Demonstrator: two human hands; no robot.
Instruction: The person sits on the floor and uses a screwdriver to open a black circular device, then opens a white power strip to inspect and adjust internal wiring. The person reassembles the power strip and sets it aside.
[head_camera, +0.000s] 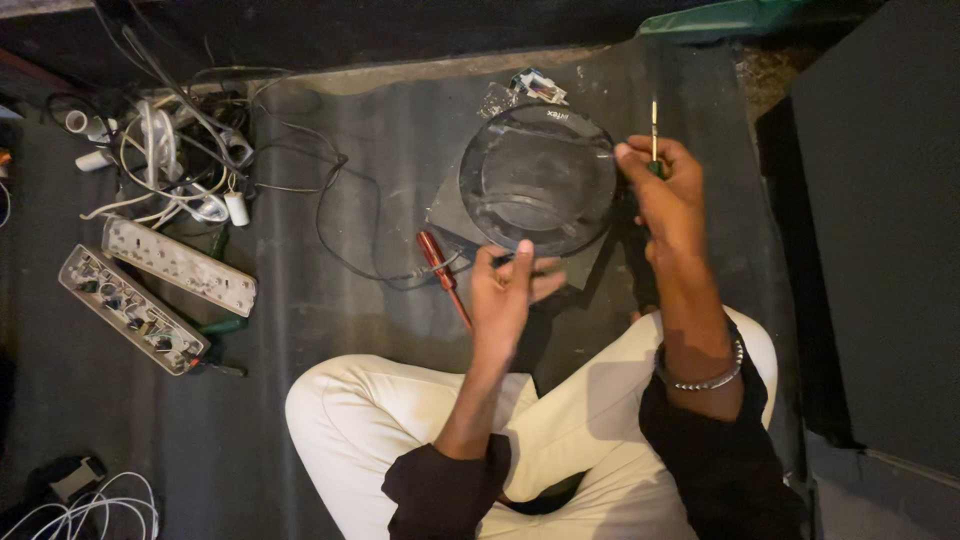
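Before you: one dark grey floor mat (350, 400). On it you have a round dark appliance base (537, 180), a red-handled screwdriver (442, 272), two opened white power strips (150, 290), a tangle of white and black cables (180, 150), and white wire coils (95, 510).

White cables (85, 510) cut off bottom-left.

A makeshift floor repair spot: opened power strips (155, 285), tangled cables (180, 150) (a screwdriver (443, 275) too).

Dark smoky round cover (537, 178); left of it red-handled screwdriver (441, 272), farther left white power strip (178, 266); below it cream trousers (400, 420), silver bracelet (712, 378).
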